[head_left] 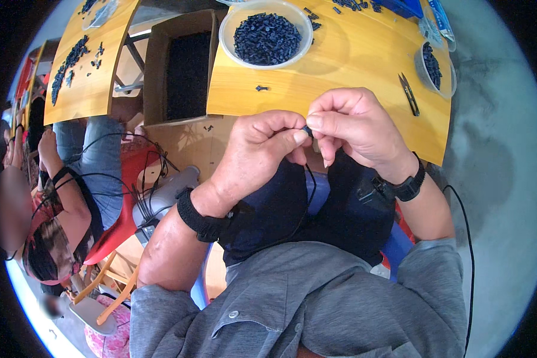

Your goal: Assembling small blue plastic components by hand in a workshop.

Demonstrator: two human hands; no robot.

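Observation:
My left hand (256,143) and my right hand (358,128) meet over my lap, just off the table's near edge. Thumb and forefinger of each are pinched together on a tiny dark blue part (307,129), mostly covered by the fingertips. Its exact kind cannot be made out. Beyond the hands, a similar small dark piece (261,88) lies alone on the yellow table (352,65). A round translucent tub (227,43) heaped with such dark pieces stands at the far edge of the table. Thread snips (409,95) rest on the tabletop, right of my right hand.
At the table's right edge sits a smaller clear tub (452,80) of dark pieces. An open cardboard box (155,77) stands left of the table. Another person (71,200) sits at a second yellow table (104,71). Black cables (143,191) hang between us.

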